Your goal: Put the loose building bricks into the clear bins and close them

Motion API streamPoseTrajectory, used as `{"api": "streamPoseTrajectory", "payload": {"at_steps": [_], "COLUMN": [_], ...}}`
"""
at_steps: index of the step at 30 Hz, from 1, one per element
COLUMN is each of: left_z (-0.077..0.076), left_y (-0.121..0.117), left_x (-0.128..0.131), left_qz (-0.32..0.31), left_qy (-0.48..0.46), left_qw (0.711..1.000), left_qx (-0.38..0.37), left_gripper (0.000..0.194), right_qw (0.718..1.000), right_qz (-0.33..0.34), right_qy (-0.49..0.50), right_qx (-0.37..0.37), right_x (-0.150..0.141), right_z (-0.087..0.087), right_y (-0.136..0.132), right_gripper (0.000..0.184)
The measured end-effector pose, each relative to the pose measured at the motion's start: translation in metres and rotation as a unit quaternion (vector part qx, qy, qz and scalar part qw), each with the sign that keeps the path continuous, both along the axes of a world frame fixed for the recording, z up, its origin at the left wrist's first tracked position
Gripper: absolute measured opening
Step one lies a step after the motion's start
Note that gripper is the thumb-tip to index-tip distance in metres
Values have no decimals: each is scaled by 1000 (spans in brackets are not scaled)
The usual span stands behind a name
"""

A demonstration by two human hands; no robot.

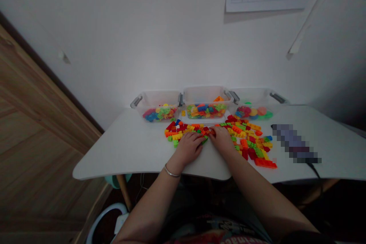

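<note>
- Plastic bricks (238, 130) lie loose on the counter (120, 145), around our hands from nine o'clock through twelve to four.
- Our left hand (189, 145) and right hand (222, 140) rest close together among them, fingers bent; we cannot tell how far either grip is open or what it holds.
- We judge them light, stiff, slightly slick, hardly fragile: best pinched by opposite sides.

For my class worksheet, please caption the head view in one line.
Left hand and right hand among scattered bricks on a table, three clear bins behind.
</note>
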State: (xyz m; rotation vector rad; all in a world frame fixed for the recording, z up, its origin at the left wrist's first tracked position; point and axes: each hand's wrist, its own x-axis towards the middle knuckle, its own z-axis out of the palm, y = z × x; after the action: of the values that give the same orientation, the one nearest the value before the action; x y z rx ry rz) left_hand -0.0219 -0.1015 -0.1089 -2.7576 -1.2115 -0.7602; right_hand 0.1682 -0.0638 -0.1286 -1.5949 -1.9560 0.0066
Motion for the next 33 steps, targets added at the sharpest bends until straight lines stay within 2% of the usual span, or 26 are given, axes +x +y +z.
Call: {"api": "streamPoseTrajectory", "payload": {"at_steps": [3, 6, 10, 13, 19, 23, 25, 27, 29, 33], "left_z": [1, 1, 2, 2, 3, 4, 3, 2, 1, 0], "left_y": [0, 0, 1, 1, -1, -1, -1, -1, 0, 1], "left_x": [0, 1, 1, 1, 0, 0, 0, 0, -1, -1], "left_qz": [-1, 2, 2, 3, -1, -2, -1, 0, 1, -2], "left_qy": [-1, -4, -8, -12, -16, -15, -15, -16, -18, -15], "left_qw": [1000, 1000, 1000, 1000, 1000, 1000, 1000, 1000, 1000, 1000], "left_qx": [-1, -2, -12, -12, -11, -7, -7, -8, -9, -9], "left_gripper": [32, 33, 34, 35, 33, 33, 33, 33, 33, 34], "right_qw": [999, 988, 946, 915, 891, 862, 864, 882, 913, 972], "right_qz": [11, 17, 10, 3, -1, 42, 47, 37, 9, -39], "right_qy": [49, 150, 320, 391, 417, 461, 454, 422, 366, 224], "right_qx": [18, 24, 52, 98, 177, 207, 212, 208, 182, 67], "right_x": [2, 5, 9, 13, 18, 20, 21, 23, 25, 26], "right_z": [5, 8, 13, 23, 63, 95, 107, 114, 117, 115], "right_y": [0, 1, 3, 3, 6, 30, 48, 66, 83, 104], "right_gripper": [25, 24, 29, 35, 27, 25, 24, 20, 14, 11]}}
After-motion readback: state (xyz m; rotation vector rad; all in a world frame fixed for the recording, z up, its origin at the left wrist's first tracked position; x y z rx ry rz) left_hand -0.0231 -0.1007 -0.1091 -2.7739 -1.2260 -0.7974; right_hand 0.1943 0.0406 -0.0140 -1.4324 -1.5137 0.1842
